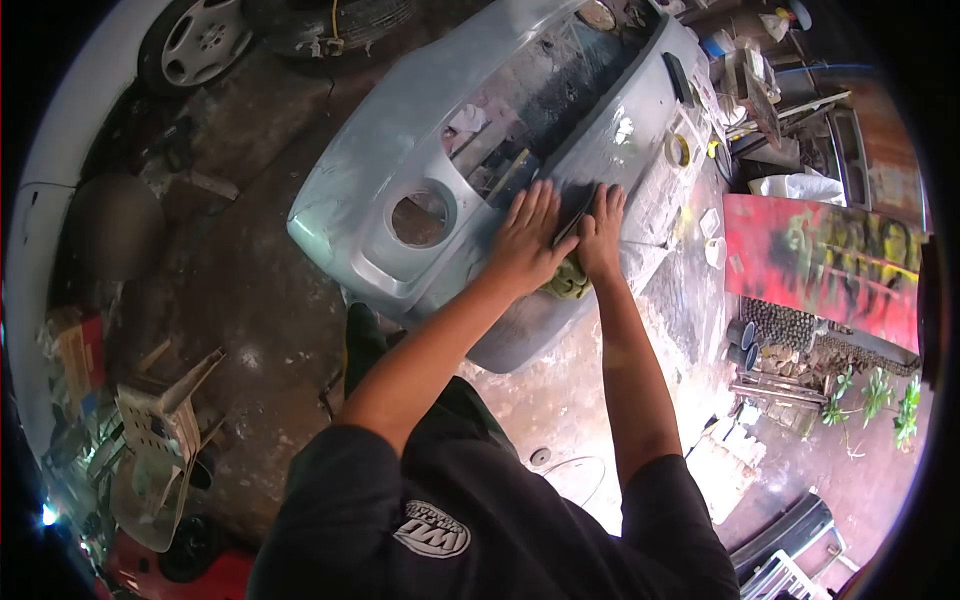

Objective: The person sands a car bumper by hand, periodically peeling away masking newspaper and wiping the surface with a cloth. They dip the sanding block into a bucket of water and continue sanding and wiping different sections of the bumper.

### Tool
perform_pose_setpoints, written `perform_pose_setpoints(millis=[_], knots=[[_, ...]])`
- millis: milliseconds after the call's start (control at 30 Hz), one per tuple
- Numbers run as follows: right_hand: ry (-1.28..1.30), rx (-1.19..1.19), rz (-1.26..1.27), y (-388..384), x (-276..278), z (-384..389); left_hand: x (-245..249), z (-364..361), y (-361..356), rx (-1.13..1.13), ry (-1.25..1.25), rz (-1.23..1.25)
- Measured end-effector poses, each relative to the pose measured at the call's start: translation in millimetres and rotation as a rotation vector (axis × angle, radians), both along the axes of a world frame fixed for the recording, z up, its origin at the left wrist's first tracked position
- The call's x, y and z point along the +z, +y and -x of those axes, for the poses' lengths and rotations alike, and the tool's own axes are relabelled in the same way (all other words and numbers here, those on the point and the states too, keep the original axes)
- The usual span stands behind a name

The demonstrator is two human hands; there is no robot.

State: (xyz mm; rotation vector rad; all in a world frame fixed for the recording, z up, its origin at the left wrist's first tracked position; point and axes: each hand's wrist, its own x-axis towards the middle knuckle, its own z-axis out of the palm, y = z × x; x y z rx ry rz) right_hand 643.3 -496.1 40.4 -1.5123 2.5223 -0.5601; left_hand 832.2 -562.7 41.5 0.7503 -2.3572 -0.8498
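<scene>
On the grey bumper (375, 150), left hand (528, 238), slightly spread, and right hand (602, 236), fingers closer together, press beside a green cloth (569, 281), apparently rubbing, which calls for even pressure.

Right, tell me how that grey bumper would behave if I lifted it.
The grey bumper is probably light for its size, since it looks like a thin shell with large openings. It would likely flex or twist a little, being long and narrow-framed around the widest opening. Its smooth, curved surface might also feel slippery.
</scene>
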Motion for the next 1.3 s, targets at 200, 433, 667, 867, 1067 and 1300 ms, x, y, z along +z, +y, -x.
perform_pose_setpoints(millis=[200,433,667,867,1067,1300], knots=[[0.002,-0.021,-0.005,2,7,-7,-17,-59,45,-0.008,-0.119,0.003],[-0.034,-0.057,0.033,0,0,-4,2,69,-48,-0.044,0.027,0.058],[-0.002,-0.064,0.028,-2,8,-13,-16,-38,14,-0.081,-0.195,0.084],[-0.006,-0.1,0.015,-1,10,-17,-3,112,-107,-0.208,-0.104,0.294],[-0.01,-0.11,0.046,-1,14,-20,5,136,-142,-0.405,-0.167,0.436],[-0.044,-0.158,0.119,1,10,-23,2,50,-106,-0.509,-0.146,0.393]])
